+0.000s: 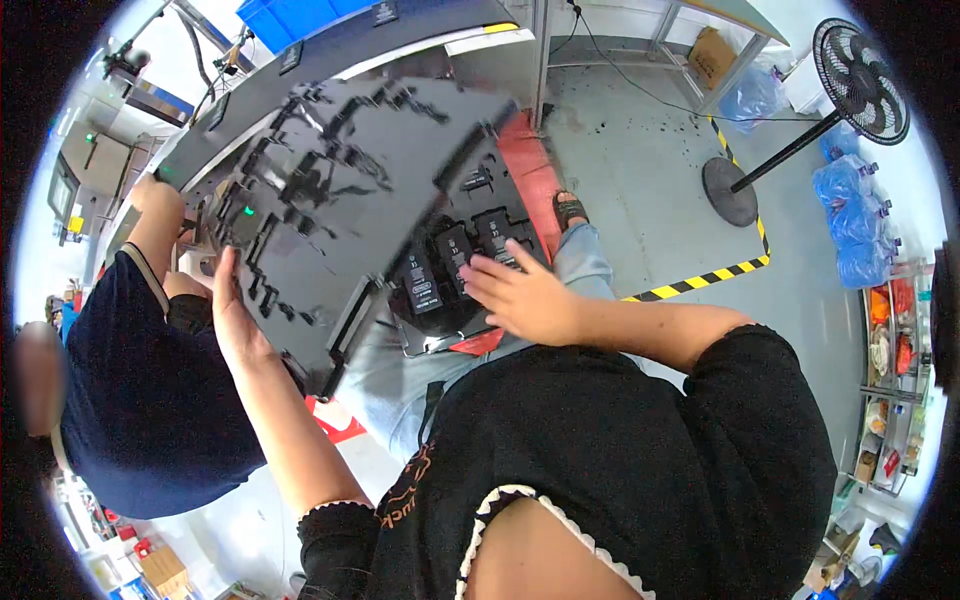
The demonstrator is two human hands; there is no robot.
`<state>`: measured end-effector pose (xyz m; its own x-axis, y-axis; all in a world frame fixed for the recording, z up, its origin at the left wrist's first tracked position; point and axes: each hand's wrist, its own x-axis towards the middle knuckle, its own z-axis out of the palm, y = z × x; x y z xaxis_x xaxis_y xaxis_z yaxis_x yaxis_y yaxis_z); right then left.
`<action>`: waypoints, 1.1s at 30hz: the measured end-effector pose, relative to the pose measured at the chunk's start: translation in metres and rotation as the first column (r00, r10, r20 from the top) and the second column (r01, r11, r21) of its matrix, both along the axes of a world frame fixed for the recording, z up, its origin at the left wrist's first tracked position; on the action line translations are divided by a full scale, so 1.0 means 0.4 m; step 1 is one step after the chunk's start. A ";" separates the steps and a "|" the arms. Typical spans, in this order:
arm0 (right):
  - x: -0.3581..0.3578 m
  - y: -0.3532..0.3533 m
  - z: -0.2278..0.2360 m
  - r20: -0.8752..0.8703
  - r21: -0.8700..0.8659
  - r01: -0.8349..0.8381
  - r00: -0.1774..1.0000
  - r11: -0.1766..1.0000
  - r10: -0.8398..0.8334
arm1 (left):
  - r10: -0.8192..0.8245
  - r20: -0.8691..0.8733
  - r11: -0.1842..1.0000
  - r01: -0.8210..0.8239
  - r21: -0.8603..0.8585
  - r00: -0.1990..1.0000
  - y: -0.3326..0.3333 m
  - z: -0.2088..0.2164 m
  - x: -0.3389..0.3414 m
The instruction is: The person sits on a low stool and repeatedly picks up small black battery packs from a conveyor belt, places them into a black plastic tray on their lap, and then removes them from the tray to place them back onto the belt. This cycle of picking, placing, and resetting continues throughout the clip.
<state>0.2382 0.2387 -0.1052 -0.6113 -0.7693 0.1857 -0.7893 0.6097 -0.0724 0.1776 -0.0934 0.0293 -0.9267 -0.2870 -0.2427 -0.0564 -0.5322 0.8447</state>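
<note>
A large dark grey tray [365, 225] with black moulded ridges hangs tilted on my left side, blurred by motion. My left hand [240, 320] grips its left edge, thumb along the side; the other fingers are hidden. Below and right of it lies a second black tray [432, 345] holding several flat black packs with white print, which look like batteries [457, 250]. The raised tray hides part of this lower one. My right hand [525, 295] is spread open over the right side of the lower tray, close to the packs, holding nothing.
Red material [525, 165] shows under the lower tray. A co-worker in a dark shirt [150, 390] sits close at left, by a workbench [420, 45] carrying a blue bin [300, 20]. A standing fan [860, 80] and a shelf rack [895, 380] are at right.
</note>
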 end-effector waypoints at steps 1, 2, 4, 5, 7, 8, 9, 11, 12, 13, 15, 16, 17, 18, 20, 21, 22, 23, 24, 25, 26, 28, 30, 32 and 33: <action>-0.005 -0.003 -0.027 -0.036 -0.003 -0.009 0.999 1.000 0.009 | -0.003 0.001 0.999 0.003 -0.032 1.000 0.019 0.000 -0.004; -0.010 -0.005 -0.048 -0.072 -0.006 -0.018 0.997 1.000 0.018 | -0.006 0.002 0.998 0.007 -0.064 1.000 0.040 -0.002 -0.006; -0.019 -0.007 -0.041 -0.067 -0.064 -0.021 0.998 0.998 0.017 | -0.080 0.046 0.995 0.082 -0.051 0.996 0.076 -0.009 -0.003; -0.018 0.010 -0.038 0.017 -0.104 0.013 1.000 0.995 -0.011 | -0.105 0.049 0.992 0.108 -0.068 0.993 0.095 -0.020 -0.005; -0.042 0.062 0.002 0.079 -0.220 0.148 0.988 0.964 -0.133 | -0.130 0.088 0.986 0.138 -0.098 0.988 0.101 -0.067 -0.004; -0.075 0.095 0.030 0.056 -0.293 0.252 0.967 0.922 -0.247 | -0.135 0.123 0.983 0.149 -0.106 0.983 0.098 -0.099 -0.007; -0.112 0.136 0.052 0.010 -0.359 0.337 0.934 0.870 -0.358 | -0.128 0.155 0.962 0.161 -0.221 0.980 0.098 -0.128 -0.005; -0.218 0.261 0.099 -0.059 -0.552 0.468 0.804 0.690 -0.592 | -0.254 0.166 0.887 0.298 -0.353 0.953 0.106 -0.219 -0.033; -0.303 0.316 0.105 0.003 -0.644 0.523 0.732 0.558 -0.682 | -0.374 0.152 0.825 0.403 -0.396 0.915 0.107 -0.270 -0.053; -0.394 0.346 0.133 -0.020 -0.720 0.477 0.712 0.504 -0.702 | -0.352 0.251 0.738 0.433 -0.518 0.902 0.115 -0.310 -0.070; -0.587 0.348 0.190 -0.129 -0.765 0.363 0.722 0.531 -0.680 | -0.207 0.239 0.490 0.312 -0.814 0.949 0.144 -0.389 -0.081; -0.689 0.347 0.201 -0.039 -0.775 0.423 0.711 0.471 -0.702 | -0.171 0.100 0.294 0.147 -0.944 0.980 0.164 -0.397 -0.088; -0.781 0.322 0.227 -0.033 -0.737 0.478 0.681 0.478 -0.732 | -0.179 -0.025 0.206 0.013 -0.978 0.984 0.169 -0.406 -0.091; -0.898 0.310 0.235 0.084 -0.663 0.605 0.645 0.440 -0.760 | -0.199 -0.149 0.113 -0.128 -0.985 0.969 0.176 -0.407 -0.096; -1.085 0.266 0.241 0.341 -0.446 0.834 0.495 0.326 -0.799 | -0.209 0.028 0.329 0.098 -0.939 0.977 0.192 -0.412 -0.109; -1.137 0.224 0.253 0.464 -0.371 0.863 0.493 0.344 -0.736 | -0.212 0.098 0.285 0.158 -0.945 0.972 0.189 -0.384 -0.108; -1.191 0.231 0.242 0.369 -0.336 0.844 0.526 0.418 -0.766 | -0.227 0.164 0.235 0.217 -0.947 0.960 0.192 -0.350 -0.111; -1.239 0.255 0.232 0.269 -0.292 0.828 0.552 0.479 -0.789 | -0.263 0.186 0.247 0.252 -0.936 0.947 0.189 -0.358 -0.124; -1.276 0.277 0.205 0.174 -0.239 0.813 0.574 0.531 -0.800 | -0.277 0.282 -0.085 0.269 -0.959 0.919 0.179 -0.338 -0.143; -1.273 0.267 0.206 0.224 -0.253 0.820 0.566 0.514 -0.793 | -0.267 0.473 -0.182 0.438 -0.880 0.840 0.192 -0.247 -0.163; -1.243 0.269 0.235 0.264 -0.255 0.834 0.548 0.490 -0.794 | -0.255 0.644 -0.267 0.588 -0.764 0.721 0.220 -0.137 -0.204; -1.176 0.268 0.274 0.125 -0.399 0.848 0.427 0.349 -0.895 | -0.372 0.433 -0.216 0.377 -0.900 0.821 0.259 -0.032 -0.332; -1.129 0.300 0.288 0.220 -0.513 0.760 0.566 0.399 -0.795 | -0.473 -0.102 0.036 -0.096 -0.995 0.875 0.321 0.014 -0.489; -1.019 0.270 0.295 0.597 -0.741 0.650 0.753 0.168 -0.277 | -0.612 -0.285 0.140 -0.253 -0.957 0.738 0.378 0.061 -0.698; -0.932 0.240 0.317 0.660 -0.733 0.668 0.744 0.129 -0.102 | -0.706 -0.346 0.077 -0.418 -0.905 0.618 0.384 0.044 -0.825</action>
<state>-0.1346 0.3349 0.0215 -0.9706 0.1465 0.1909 -0.1794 0.0881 -0.9798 -0.1525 0.0601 0.0468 -0.6140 0.4613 0.6405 0.7502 0.5932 0.2920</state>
